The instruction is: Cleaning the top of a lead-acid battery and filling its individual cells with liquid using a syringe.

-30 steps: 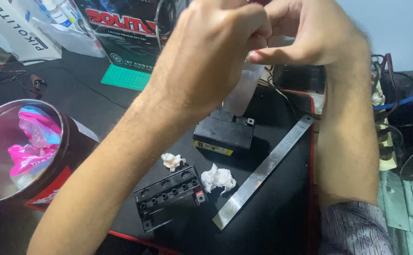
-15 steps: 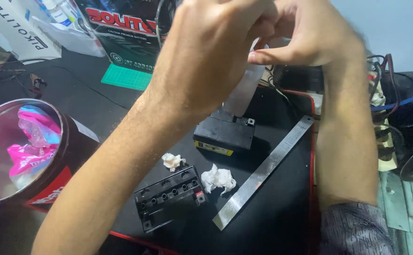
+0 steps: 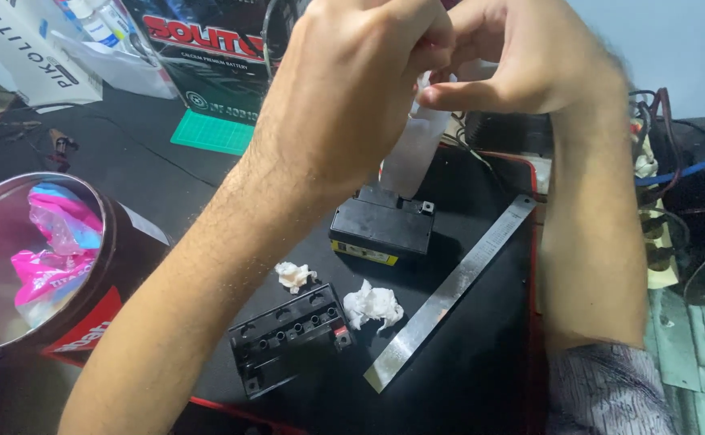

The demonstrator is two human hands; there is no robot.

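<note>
Both hands meet high over the tabletop (image 3: 127,161); left hand (image 3: 352,89) and right hand (image 3: 529,56) each pinch closed on the top of a translucent white plastic strip (image 3: 413,149), judged light, thin and flexible, best held by its upper edge. Below: crumpled tissue wads (image 3: 372,306), black cell cover (image 3: 292,338), steel ruler (image 3: 449,294); then small black battery (image 3: 384,225), round tin (image 3: 38,266) and cartons beyond.

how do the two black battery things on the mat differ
The battery block is a closed, taller box with a yellow strip along its front, lying below the two raised hands. The black cover is flat and thin, with a row of round holes and a small red mark, and lies nearer the camera beside two wads of tissue. Both are black plastic, rectangular, and rest untouched on the black mat.
</note>
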